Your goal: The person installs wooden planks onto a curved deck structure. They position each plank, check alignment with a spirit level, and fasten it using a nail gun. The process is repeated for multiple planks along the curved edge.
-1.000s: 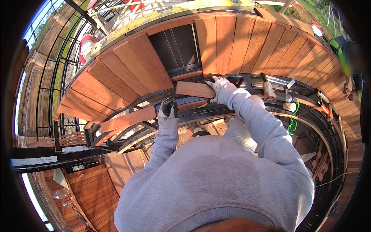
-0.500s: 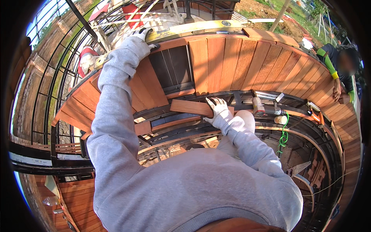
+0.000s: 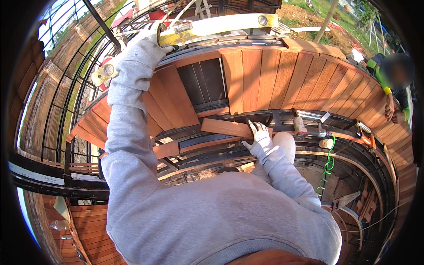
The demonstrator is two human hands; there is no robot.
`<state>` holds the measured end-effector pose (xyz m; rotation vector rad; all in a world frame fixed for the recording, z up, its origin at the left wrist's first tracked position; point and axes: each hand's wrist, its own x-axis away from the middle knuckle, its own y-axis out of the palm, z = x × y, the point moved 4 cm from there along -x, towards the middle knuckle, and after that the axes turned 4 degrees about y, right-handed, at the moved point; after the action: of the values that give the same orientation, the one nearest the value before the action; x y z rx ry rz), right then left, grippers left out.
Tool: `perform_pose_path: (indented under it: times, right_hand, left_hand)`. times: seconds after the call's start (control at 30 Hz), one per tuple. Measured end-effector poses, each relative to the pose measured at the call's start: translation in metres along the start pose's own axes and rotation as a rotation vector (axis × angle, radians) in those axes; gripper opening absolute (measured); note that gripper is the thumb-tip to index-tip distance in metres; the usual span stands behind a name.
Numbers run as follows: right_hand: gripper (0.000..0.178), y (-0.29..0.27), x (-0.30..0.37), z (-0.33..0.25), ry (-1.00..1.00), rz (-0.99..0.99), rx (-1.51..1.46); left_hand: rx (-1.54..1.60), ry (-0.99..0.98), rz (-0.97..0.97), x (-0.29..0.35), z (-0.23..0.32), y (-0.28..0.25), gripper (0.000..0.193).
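My left hand, in a dark-tipped glove, is closed around a long yellow spirit level. The level hangs above and beyond the curved outer rim, its left end showing past my sleeve. Lower down, my gloved right hand grips the right end of a short reddish wooden board, thumb on the near side and fingers over the far edge. That board lies tilted along the black metal frame. Just beyond it, a dark gap stands between upright wooden slats on the curved wall.
A cordless drill sits on the frame right of my right hand, beside a coiled green air hose. Across the curve at far right, a co-worker leans over the planks. A handsaw and wood offcuts lie lower right.
My left hand has lifted the spirit level off the rim, up and away from me. My right hand stays on the board; the whole view has shifted slightly.
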<state>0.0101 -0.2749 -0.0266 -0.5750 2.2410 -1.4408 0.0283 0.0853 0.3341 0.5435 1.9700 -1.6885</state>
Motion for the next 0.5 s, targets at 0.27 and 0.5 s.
perform_pose_path:
  times: [0.27, 0.5]
  right_hand:
    - [0.071, -0.055, -0.030, 0.005, -0.127, 0.451, -0.104]
    - [0.086, -0.041, -0.072, -0.023, -0.008, -0.537, 0.330]
  left_hand:
    - [0.634, -0.115, 0.121, 0.055, 0.016, -0.049, 0.057]
    - [1.265, -0.284, 0.434, 0.086, 0.056, 0.014, 0.045]
